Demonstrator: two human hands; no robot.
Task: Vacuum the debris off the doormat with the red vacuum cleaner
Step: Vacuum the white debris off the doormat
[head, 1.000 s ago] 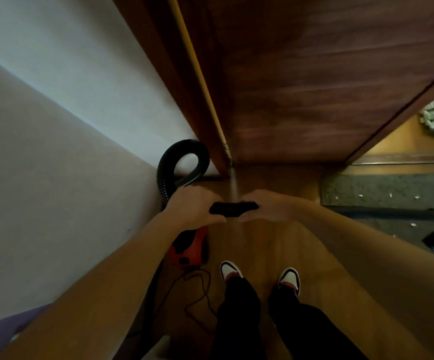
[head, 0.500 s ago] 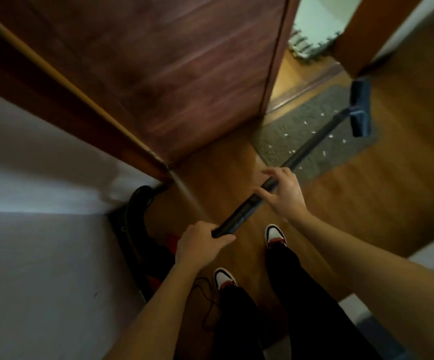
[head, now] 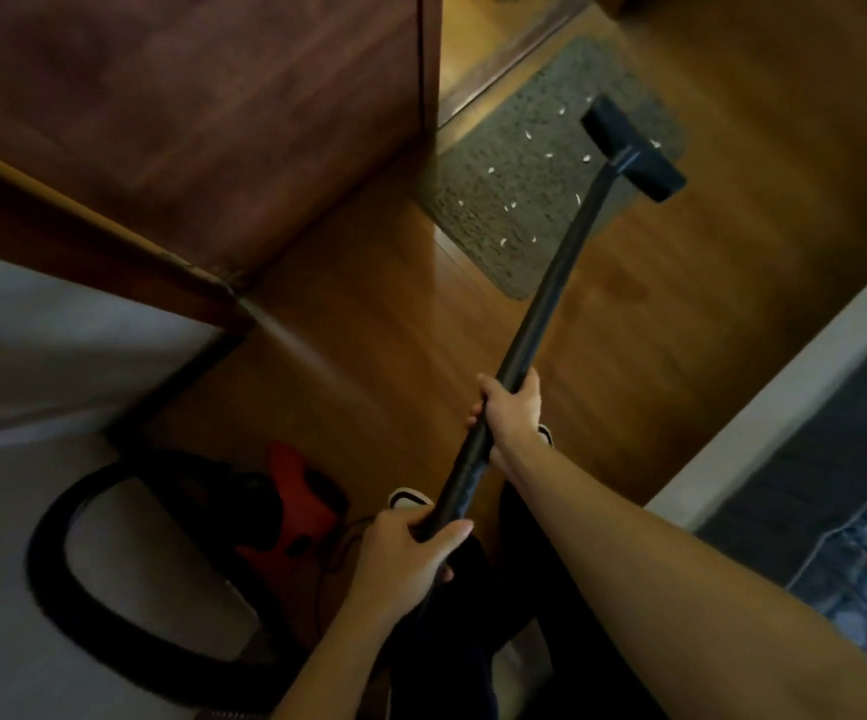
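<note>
left grip: grasping wand near end
right grip: grasping wand mid-shaft
nozzle: I see it over doormat, 1 o'clock
debris: nozzle's 8 o'clock

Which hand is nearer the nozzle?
Right. The right hand grips the wand midway along, closer to the nozzle. The left hand grips the wand's near end, farther back, by the red vacuum.

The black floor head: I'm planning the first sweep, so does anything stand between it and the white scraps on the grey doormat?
Nothing visible does. The black floor head is over the right side of the grey doormat, and the white scraps lie on open mat left of it.
</note>
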